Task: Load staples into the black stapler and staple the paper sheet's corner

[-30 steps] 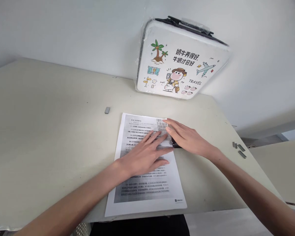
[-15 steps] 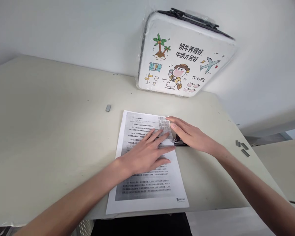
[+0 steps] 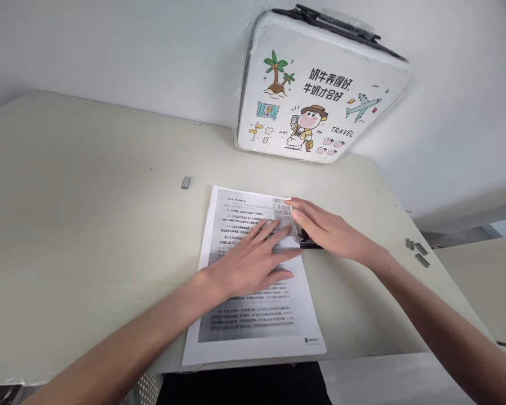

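My left hand (image 3: 249,263) lies flat on a printed sheet of paper (image 3: 257,343), fingers spread and pointing toward its right edge. The sheet carries dense black text and a grey printed area. At the sheet's upper right edge, my right hand (image 3: 326,228) stretches its fingers forward, and the index fingertip and thumb tip touch the paper there. Under that palm sits a dark object with a shiny base (image 3: 307,243), partly covered by the hand; it looks like a stapler. Whether more sheets lie beneath the top one, I cannot tell.
A white case with cartoon prints (image 3: 316,107) stands at the back against the wall. One small grey staple strip (image 3: 186,182) lies left of the paper's top. Several more grey strips (image 3: 421,260) lie near the table's right edge.
The whole view has shifted very slightly, with the case appearing a little higher. Both hands and the paper keep almost the same places relative to each other.
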`<control>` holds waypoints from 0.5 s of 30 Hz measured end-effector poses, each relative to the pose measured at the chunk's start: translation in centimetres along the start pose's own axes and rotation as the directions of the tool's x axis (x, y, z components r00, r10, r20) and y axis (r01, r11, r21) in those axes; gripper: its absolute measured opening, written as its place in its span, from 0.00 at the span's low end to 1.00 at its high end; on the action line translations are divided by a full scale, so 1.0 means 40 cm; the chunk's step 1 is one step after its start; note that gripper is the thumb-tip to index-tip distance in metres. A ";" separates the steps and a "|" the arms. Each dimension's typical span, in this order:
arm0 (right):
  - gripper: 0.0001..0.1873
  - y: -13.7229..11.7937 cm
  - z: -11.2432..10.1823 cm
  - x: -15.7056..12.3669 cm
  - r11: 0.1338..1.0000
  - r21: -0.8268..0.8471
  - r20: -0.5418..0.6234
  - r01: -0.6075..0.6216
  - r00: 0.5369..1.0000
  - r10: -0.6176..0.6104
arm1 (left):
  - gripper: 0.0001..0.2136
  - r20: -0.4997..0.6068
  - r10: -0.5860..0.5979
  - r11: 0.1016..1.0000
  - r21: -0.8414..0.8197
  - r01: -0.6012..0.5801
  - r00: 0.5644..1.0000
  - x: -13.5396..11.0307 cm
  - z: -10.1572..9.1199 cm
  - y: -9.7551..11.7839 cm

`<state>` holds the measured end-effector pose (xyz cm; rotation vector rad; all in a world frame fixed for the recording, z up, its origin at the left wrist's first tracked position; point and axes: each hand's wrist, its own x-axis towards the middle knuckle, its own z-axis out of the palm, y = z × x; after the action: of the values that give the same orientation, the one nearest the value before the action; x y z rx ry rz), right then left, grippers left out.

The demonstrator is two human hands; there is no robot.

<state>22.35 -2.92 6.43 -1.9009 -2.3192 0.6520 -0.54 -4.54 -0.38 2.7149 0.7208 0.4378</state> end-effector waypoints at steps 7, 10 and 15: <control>0.32 -0.011 0.005 0.001 0.998 -0.055 -0.014 0.024 1.000 -0.024 | 0.23 -0.025 0.002 1.000 -0.030 -0.003 1.000 -0.003 0.005 0.000; 0.32 -0.012 0.008 0.005 0.996 -0.085 -0.013 0.030 0.999 -0.031 | 0.23 -0.033 0.005 0.999 -0.034 -0.006 0.999 -0.003 0.007 -0.001; 0.31 -0.009 0.018 0.011 0.991 -0.131 -0.012 0.034 0.999 -0.036 | 0.23 -0.036 0.007 0.999 -0.031 -0.008 0.999 -0.004 0.008 -0.002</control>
<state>21.71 -2.75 5.83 -1.9047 -2.4367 0.4920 -0.58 -4.62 -0.72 2.6879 0.7073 0.4971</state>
